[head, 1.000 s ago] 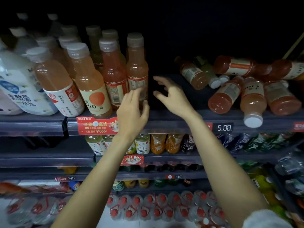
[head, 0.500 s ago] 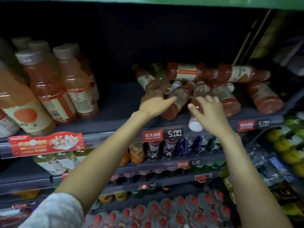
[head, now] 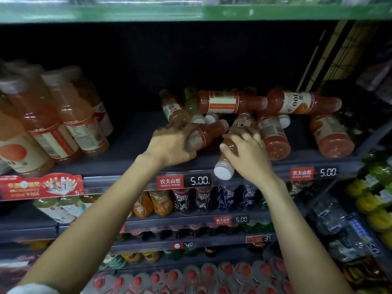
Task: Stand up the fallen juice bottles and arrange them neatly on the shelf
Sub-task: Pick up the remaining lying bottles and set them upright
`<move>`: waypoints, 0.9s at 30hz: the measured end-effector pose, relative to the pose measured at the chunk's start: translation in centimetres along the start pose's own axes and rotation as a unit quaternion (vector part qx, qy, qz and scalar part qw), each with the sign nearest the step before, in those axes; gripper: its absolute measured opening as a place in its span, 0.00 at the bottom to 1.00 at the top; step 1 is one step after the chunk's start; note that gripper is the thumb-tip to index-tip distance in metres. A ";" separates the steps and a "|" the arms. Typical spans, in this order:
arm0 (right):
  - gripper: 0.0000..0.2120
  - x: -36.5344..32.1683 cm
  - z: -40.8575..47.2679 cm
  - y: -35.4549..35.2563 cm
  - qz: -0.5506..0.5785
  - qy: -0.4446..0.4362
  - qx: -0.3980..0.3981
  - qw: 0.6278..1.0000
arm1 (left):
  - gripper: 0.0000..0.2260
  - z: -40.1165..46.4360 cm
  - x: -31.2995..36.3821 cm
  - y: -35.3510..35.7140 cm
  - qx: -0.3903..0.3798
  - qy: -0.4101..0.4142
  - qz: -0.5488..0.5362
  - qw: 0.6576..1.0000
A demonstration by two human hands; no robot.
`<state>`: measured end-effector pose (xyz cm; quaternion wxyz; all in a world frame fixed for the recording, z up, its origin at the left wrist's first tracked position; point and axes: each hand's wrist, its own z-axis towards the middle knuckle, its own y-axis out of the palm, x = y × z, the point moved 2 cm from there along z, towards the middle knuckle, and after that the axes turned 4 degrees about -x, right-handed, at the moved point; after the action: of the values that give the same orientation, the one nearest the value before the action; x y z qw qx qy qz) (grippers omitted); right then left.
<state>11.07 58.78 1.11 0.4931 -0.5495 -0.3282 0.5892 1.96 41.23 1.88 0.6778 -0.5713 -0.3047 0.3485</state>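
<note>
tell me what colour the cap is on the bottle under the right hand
White: the cap pokes out over the shelf edge, clearest in the head view.

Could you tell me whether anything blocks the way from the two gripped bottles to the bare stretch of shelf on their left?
Nothing visible does. The left hand and right hand each grip a fallen bottle; the bare shelf lies directly left, before the upright bottles.

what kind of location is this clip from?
Most likely a convenience store or supermarket drinks aisle: tiered shelves stocked with bottled drinks, price tags reading 5.00 on the shelf edge, and a red promo sign at left.
</note>
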 end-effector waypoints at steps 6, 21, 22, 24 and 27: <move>0.21 -0.1 0.1 -0.1 -0.009 0.001 0.018 1.000 | 0.36 1.4 1.0 1.8 -0.016 -0.020 0.072 0.997; 0.22 -9.3 2.0 2.8 0.191 -0.080 0.009 0.978 | 0.33 -5.1 -7.6 0.9 0.254 -0.005 -0.499 0.829; 0.23 -10.6 2.6 3.3 0.281 -0.087 -0.028 0.955 | 0.34 -5.4 -8.2 0.9 0.250 -0.011 -0.507 0.825; 0.26 -12.8 3.7 4.4 0.403 -0.096 -0.082 0.906 | 0.35 -5.8 -9.7 0.7 0.230 -0.025 -0.515 0.826; 0.31 -14.8 4.9 5.5 0.432 -0.114 -0.093 0.890 | 0.35 -6.3 -12.0 -0.2 0.215 -0.067 -0.491 0.842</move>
<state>3.80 43.99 1.67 0.0957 -0.6094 -0.1657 0.7694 0.24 27.80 0.85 0.8439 -0.1626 -0.5072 0.0643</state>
